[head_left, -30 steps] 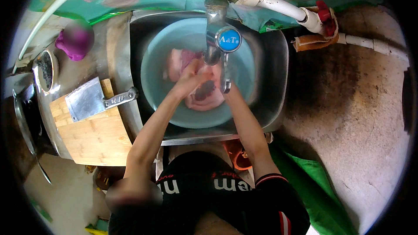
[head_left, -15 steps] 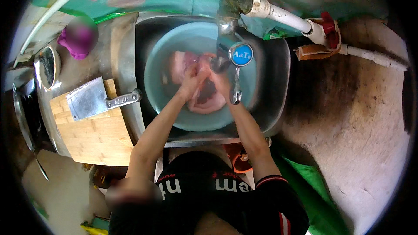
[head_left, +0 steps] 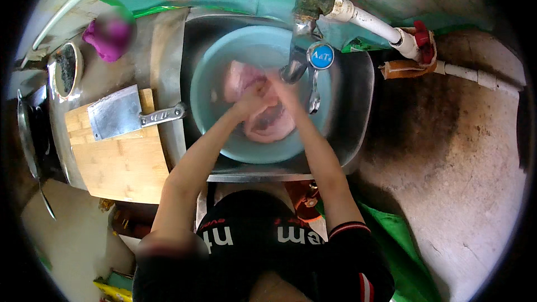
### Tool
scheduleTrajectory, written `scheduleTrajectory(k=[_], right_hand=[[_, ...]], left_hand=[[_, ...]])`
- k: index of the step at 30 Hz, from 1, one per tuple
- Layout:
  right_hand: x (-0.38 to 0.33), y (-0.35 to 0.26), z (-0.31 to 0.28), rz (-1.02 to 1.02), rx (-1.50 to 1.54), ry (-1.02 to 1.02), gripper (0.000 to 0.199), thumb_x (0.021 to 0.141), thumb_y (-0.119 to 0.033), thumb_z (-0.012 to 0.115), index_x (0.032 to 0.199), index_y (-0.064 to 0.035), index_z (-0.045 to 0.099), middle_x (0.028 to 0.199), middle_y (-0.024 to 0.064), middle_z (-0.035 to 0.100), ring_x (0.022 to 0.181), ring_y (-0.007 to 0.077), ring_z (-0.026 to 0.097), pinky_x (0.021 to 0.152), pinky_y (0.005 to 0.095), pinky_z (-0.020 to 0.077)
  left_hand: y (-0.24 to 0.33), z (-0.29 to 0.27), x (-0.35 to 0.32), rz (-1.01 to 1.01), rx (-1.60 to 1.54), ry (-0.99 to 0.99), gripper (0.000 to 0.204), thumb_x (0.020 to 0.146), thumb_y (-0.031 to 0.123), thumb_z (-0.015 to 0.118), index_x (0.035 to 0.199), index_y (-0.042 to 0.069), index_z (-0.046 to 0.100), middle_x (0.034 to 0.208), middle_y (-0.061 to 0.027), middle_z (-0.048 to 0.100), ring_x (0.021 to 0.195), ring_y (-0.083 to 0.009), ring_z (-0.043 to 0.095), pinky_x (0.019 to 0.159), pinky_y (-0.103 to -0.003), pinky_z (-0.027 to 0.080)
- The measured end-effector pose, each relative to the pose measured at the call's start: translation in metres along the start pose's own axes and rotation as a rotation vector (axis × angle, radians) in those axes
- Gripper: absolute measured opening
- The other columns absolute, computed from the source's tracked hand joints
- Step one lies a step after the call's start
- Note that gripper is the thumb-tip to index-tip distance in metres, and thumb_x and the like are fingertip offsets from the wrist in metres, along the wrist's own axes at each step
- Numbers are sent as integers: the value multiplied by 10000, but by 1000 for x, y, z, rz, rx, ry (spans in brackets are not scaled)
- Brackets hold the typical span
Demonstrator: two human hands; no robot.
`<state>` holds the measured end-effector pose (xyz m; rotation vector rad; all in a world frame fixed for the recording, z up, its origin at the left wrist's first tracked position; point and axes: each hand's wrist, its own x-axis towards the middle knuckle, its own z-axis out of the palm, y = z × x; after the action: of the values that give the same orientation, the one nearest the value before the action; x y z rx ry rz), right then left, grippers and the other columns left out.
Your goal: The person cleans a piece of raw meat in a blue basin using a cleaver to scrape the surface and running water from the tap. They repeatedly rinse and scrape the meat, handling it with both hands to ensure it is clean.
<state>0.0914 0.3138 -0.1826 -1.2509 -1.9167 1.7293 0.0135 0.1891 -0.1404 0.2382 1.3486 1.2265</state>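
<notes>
A light-blue basin [head_left: 202, 128] of water stands in the sink, with a slab of raw meat [head_left: 271, 130], pink with a pale rind, in it. My left hand [head_left: 254, 103] is closed on the meat near its middle, knuckles up and fingers curled under. Close beside it, my right hand [head_left: 284, 90] reaches to the meat just by the tap spout [head_left: 294, 70]; its fingers are blurred and partly hidden. The meat's upper left part [head_left: 238, 77] shows beyond my left hand.
The metal sink [head_left: 358, 128] surrounds the basin. On the left, a cleaver [head_left: 117, 113] lies across a wooden cutting board [head_left: 120, 165]. Behind them are an oval bowl [head_left: 67, 70] and a purple cloth-like thing [head_left: 106, 39]. The tap lever [head_left: 315, 92] overhangs the basin's right side.
My left fingers have curled in more over the meat, and my right hand has shifted farther forward by the spout. The whole view has moved slightly.
</notes>
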Motion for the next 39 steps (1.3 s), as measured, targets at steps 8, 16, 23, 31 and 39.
scheduleTrajectory(k=[8, 16, 23, 31, 39], right_hand=[[12, -34, -5, 196, 205, -49, 312, 819, -278, 714, 995, -52, 590, 833, 48, 618, 666, 163, 583, 608, 307, 457], [-56, -168, 35, -753, -600, -113, 320, 845, -125, 619, 1155, -68, 564, 1007, 145, 655, 874, 342, 633, 759, 437, 499], [-151, -223, 161, -1022, -891, -600, 472, 758, -45, 619, 1203, -32, 465, 1009, 194, 591, 928, 338, 588, 806, 449, 471], [-130, -229, 121, -713, -711, -604, 582, 766, -158, 663, 1283, -72, 410, 878, 154, 644, 688, 319, 649, 579, 435, 502], [-159, -186, -84, -331, -777, -129, 232, 860, -257, 626, 1025, -94, 609, 725, 131, 656, 627, 311, 648, 549, 399, 506]], left_hand=[[33, -24, -57, -59, -173, -272, 341, 852, 328, 666, 992, 20, 627, 872, -43, 633, 770, -135, 599, 676, -268, 484], [-12, -9, -66, 10, -222, 111, 321, 855, 289, 645, 1029, 19, 628, 907, -37, 629, 806, -145, 582, 685, -278, 488], [-71, -3, -22, 172, -267, 187, 465, 845, 276, 621, 1254, 74, 531, 1026, -125, 609, 929, -234, 590, 789, -357, 475], [-16, -8, -67, 191, 485, -56, 533, 865, 291, 575, 1361, 148, 445, 1066, -123, 566, 931, -272, 577, 795, -352, 474], [-9, -7, -62, 42, 82, -2, 756, 709, 127, 729, 1381, 55, 392, 1193, -106, 547, 1109, -246, 528, 897, -358, 451]])
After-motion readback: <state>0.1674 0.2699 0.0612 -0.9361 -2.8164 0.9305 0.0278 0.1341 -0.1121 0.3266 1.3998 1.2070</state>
